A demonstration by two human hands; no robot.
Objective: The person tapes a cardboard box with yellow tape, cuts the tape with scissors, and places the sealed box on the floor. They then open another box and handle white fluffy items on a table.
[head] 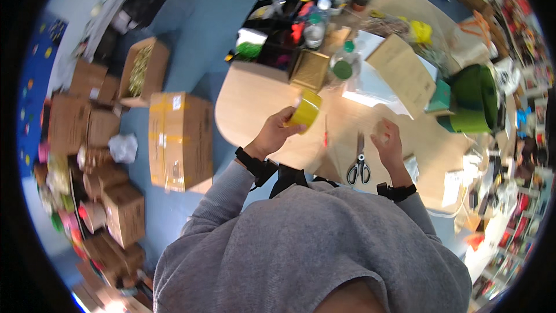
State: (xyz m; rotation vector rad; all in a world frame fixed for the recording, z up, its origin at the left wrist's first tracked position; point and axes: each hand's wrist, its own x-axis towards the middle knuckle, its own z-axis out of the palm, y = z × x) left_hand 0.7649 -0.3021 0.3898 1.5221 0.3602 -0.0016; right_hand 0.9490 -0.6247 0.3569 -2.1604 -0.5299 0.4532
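My left hand [275, 131] grips a roll of yellow adhesive tape [307, 111], held over the near part of the wooden table [256, 95]. Thumb and fingers pinch the roll from its left side. On the right, my right hand [388, 142] is raised above the table with its fingers curled. It is blurred, and whether something thin is between the fingertips cannot be made out. Scissors [359, 165] with black-and-white handles lie between the hands, blades pointing away from me. Left of them is a thin tool with a red part [325, 137].
Beyond the hands stand clear bottles with green caps [343, 67], a gold-coloured tray [310, 69] and a black organizer [278, 21]. Brown cardboard [402, 74] lies over white sheets. A green bin [473, 100] stands right. A taped carton [180, 141] sits left of the table.
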